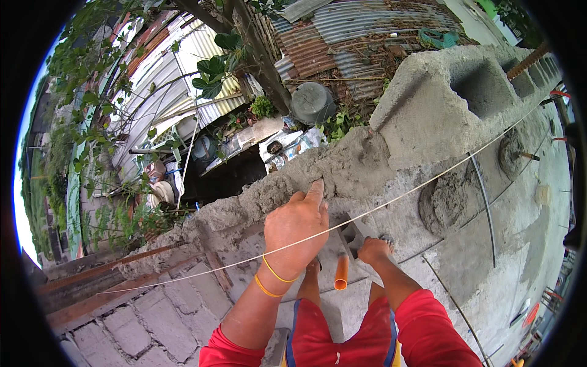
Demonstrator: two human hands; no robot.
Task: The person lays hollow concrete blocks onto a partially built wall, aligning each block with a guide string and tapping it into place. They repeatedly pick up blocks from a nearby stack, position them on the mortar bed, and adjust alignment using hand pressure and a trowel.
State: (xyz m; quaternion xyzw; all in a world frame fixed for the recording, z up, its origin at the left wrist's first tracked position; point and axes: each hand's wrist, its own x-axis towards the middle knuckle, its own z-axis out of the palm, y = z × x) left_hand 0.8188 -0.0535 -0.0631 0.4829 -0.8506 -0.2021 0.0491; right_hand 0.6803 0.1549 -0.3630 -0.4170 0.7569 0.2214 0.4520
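My left hand (296,229), with two yellow bands at its wrist, reaches over the rough wet mortar (257,202) along the wall top. Its index finger is stretched out and touches the mortar; the other fingers are curled, and nothing shows in them. Lower down to the right, my right hand (374,249) is closed beside a grey piece with a dark hollow (351,235). A small grey thing (386,238) shows at its fingers, too small to name. A taut string (367,214) crosses above the wall, passing over my left wrist.
A concrete hollow block (434,110) stands on the wall at the right, with a rusty rebar (526,61) beyond. An orange pipe (341,273) rises near my legs. A mortar heap (449,199) lies on the slab. Beyond the wall are a dark gap (229,177), a bucket (312,103) and corrugated roofs (379,37).
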